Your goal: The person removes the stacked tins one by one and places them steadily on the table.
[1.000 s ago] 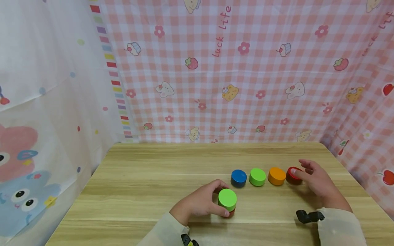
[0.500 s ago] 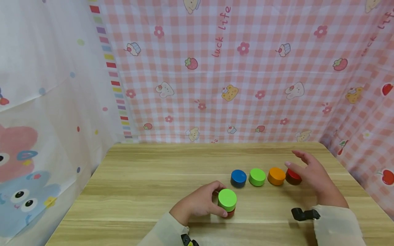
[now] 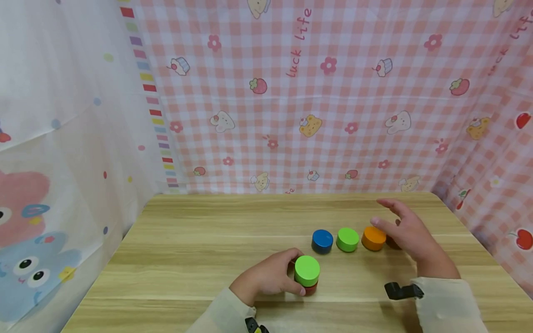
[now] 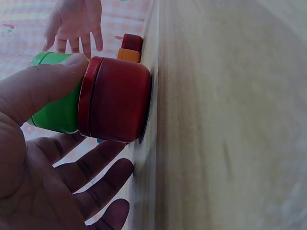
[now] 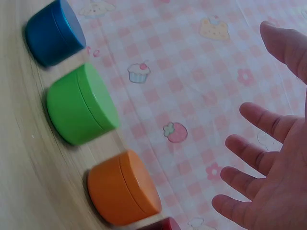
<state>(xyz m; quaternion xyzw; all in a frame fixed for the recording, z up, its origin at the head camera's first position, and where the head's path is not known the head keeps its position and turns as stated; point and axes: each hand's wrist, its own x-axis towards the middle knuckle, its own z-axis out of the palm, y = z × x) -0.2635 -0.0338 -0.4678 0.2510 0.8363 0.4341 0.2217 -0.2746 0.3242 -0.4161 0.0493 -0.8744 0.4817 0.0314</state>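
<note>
A light green round tin [image 3: 307, 269] stands stacked on a dark red round tin [image 3: 311, 289] on the table. My left hand [image 3: 272, 274] holds this stack from its left side. In the left wrist view, the thumb lies across the green tin [image 4: 60, 108] near the seam, and the fingers curve round behind. My right hand [image 3: 410, 236] hovers with spread fingers over the right end of a row, touching nothing visible. The row has a blue tin [image 3: 322, 241], another green tin [image 3: 347, 239], an orange tin [image 3: 374, 238] and a second red tin [image 3: 393, 243], mostly hidden by the hand.
The wooden table [image 3: 187, 240] carries all the tins. A pink checked cloth [image 3: 291, 148] hangs behind its far edge, and a white patterned cloth [image 3: 83, 152] hangs at the left.
My right hand has come off the red tin at the row's end and moved up and left towards the orange tin. My left thumb has drawn back slightly; the stack stays in place.
</note>
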